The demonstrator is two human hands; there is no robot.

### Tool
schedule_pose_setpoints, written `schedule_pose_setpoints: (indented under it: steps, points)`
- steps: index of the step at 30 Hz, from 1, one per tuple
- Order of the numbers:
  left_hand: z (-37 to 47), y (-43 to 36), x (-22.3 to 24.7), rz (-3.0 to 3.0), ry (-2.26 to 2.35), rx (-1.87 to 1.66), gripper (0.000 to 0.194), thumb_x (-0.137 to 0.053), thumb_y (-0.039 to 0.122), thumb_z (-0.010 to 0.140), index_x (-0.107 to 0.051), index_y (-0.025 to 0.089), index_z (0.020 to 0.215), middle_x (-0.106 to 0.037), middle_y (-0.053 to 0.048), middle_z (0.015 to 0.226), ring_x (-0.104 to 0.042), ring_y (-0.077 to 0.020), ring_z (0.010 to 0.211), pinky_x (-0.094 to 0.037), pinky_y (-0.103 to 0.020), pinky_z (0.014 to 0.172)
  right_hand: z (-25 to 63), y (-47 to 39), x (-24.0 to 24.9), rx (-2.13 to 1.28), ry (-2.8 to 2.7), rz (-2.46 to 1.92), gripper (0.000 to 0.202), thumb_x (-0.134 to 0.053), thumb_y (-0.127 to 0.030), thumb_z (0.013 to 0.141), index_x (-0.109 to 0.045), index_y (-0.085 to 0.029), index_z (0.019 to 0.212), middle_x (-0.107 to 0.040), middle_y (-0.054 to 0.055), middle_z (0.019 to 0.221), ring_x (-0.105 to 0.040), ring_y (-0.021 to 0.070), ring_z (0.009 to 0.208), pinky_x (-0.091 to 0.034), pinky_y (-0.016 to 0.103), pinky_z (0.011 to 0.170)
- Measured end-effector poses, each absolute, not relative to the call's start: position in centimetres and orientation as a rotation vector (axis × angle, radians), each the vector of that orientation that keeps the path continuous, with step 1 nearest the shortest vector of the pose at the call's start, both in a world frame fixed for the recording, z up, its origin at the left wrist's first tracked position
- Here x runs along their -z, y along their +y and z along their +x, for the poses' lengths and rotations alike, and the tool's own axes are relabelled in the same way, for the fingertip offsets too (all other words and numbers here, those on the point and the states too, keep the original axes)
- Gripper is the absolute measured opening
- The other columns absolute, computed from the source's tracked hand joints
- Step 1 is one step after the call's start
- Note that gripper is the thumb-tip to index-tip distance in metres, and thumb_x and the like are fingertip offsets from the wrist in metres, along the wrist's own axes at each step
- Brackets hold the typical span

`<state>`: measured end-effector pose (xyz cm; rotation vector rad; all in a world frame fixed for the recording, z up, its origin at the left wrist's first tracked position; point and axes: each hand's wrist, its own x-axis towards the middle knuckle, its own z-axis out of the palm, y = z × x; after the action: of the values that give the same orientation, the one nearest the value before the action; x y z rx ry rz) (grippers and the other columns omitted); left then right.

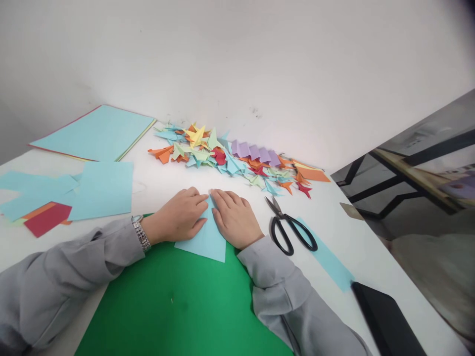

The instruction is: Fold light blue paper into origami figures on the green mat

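A light blue paper [206, 243], narrowing to a point at its far end, lies on the green sheet [178, 306] in front of me. My left hand [180, 215] rests on the paper's left side with its fingers curled, pinching at the folded edge near the top. On the right side my right hand [236, 217] lies flat, its fingers stretched toward the paper's tip. Both hands nearly meet at the tip and cover much of the paper's upper part.
Folded paper pieces [230, 160] lie heaped along the wall. Black-handled scissors [284, 217], a blue strip [330, 262] and a black device [386, 316] are on the right. Blue sheets [107, 190], a red piece [48, 219] and a paper stack [98, 132] lie left.
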<state>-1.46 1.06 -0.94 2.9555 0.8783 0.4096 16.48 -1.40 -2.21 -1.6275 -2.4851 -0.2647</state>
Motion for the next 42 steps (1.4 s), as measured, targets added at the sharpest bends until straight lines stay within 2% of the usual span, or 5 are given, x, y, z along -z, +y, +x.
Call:
schedule_pose_setpoints:
  steps: [10, 17, 23, 30, 42]
  points:
    - [-1.45, 1.05, 0.85, 2.978, 0.882, -0.400, 0.016, -0.046, 0.027, 0.082, -0.054, 0.014, 0.085, -0.058, -0.014, 0.107, -0.048, -0.0258, 0.096, -0.042, -0.041, 0.078, 16.35, -1.33, 1.88, 0.229, -2.483, -1.614, 0.037, -0.034, -0.029, 0.090, -0.047, -0.018, 0.123, -0.049, 0.007, 0.132, -0.042, 0.0258, 0.114, -0.037, 0.040, 0.086]
    - [-1.42, 0.85, 0.78, 3.051, 0.900, -0.369, 0.021, -0.042, 0.029, 0.084, -0.055, 0.012, 0.086, -0.057, -0.015, 0.111, -0.047, -0.0269, 0.097, -0.042, -0.042, 0.078, 16.42, -1.31, 2.43, 0.176, -2.417, -1.633, 0.044, -0.036, -0.030, 0.089, -0.039, -0.013, 0.129, -0.050, 0.010, 0.130, -0.042, 0.0259, 0.115, -0.035, 0.040, 0.089]
    - [-1.46, 0.68, 0.74, 3.040, 0.924, -0.373, 0.021, -0.041, 0.027, 0.085, -0.055, 0.012, 0.087, -0.056, -0.015, 0.114, -0.047, -0.0274, 0.098, -0.041, -0.043, 0.079, 16.67, -1.31, 2.40, 0.148, -2.423, -1.575, 0.031, -0.036, -0.030, 0.090, -0.055, -0.020, 0.113, -0.052, 0.008, 0.128, -0.043, 0.0262, 0.116, -0.036, 0.041, 0.089]
    - [-1.59, 1.08, 0.95, 2.917, 0.961, -0.386, 0.033, -0.044, 0.030, 0.083, -0.054, 0.009, 0.106, -0.055, -0.013, 0.120, -0.045, -0.0269, 0.104, -0.040, -0.043, 0.085, 16.71, -0.79, 2.63, 0.089, -2.320, -1.579, 0.026, -0.041, -0.027, 0.089, -0.061, -0.022, 0.104, -0.058, 0.005, 0.121, -0.047, 0.0247, 0.110, -0.039, 0.040, 0.086]
    - [-1.63, 1.38, 1.00, 2.876, 0.937, -0.391, 0.028, -0.045, 0.030, 0.082, -0.055, 0.013, 0.102, -0.055, -0.013, 0.120, -0.045, -0.0272, 0.105, -0.039, -0.044, 0.085, 16.64, -0.96, 2.34, 0.152, -2.368, -1.598, 0.031, -0.040, -0.027, 0.090, -0.056, -0.023, 0.116, -0.056, 0.005, 0.123, -0.046, 0.0237, 0.110, -0.039, 0.038, 0.086]
